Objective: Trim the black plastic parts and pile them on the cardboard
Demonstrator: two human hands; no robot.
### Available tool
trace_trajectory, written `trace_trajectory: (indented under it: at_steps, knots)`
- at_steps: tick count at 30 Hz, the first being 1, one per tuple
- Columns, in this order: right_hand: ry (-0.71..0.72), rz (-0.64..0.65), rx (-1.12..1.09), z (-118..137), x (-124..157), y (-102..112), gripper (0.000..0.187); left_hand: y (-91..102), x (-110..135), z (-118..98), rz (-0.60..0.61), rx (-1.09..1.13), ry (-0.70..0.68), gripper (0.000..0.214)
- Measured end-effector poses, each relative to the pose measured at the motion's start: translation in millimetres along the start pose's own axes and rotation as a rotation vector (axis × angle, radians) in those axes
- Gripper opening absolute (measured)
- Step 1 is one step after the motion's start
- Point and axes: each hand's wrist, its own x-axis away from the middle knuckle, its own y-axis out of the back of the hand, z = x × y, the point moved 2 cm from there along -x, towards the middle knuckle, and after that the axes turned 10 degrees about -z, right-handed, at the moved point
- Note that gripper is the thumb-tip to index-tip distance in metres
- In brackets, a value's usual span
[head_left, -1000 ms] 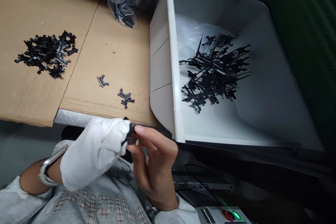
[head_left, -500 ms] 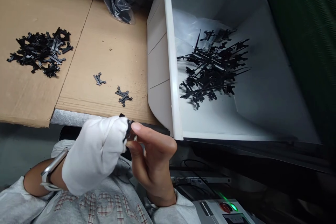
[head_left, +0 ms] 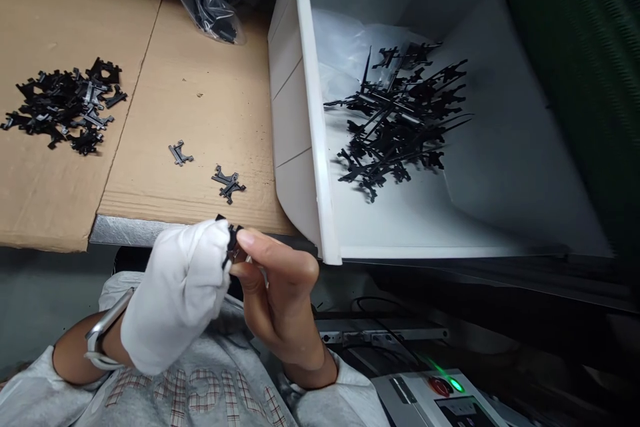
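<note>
My left hand (head_left: 175,297), in a white glove, is closed around a small black plastic part (head_left: 233,238) near the table's front edge. Bare thumb and forefinger of my right hand (head_left: 283,297) pinch the same part from the right side. Most of it is hidden by the glove and fingers. Just beyond the hands, two loose black plastic brackets (head_left: 229,183) lie apart on the cardboard (head_left: 210,120). Farther left sits a pile of similar black parts (head_left: 60,103).
To the right stands a white bin (head_left: 327,213) with a tangle of black moulded pieces (head_left: 400,120) inside. A clear plastic bag (head_left: 210,10) of dark parts lies at the back. Lower right, a grey control box (head_left: 425,393) shows a red button and a green light.
The whole scene has shifted slightly left as the head view moved. Both hands keep their grip on the black part, in nearly the same pose.
</note>
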Motion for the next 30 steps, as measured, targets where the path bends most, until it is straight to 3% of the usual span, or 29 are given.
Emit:
trace_trajectory:
  at_steps: [6, 12, 25, 30]
  knots:
    - [0.123, 0.016, -0.094, -8, -9, 0, 0.051, -3.9, 3, 0, -0.023, 0.034, -0.025, 0.029]
    - [0.139, -0.025, -0.168, -6, -5, 0, 0.049, -5.4, 4, 9, -0.074, -0.019, -0.241, 0.021]
    - [0.166, -0.001, -0.142, -1, -8, -1, 0.059, 1.0, 0, 4, -0.048, 0.036, -0.095, 0.025]
    - [0.179, -0.018, -0.105, -1, -10, -1, 0.065, 2.1, 4, 4, -0.071, -0.039, -0.143, 0.019]
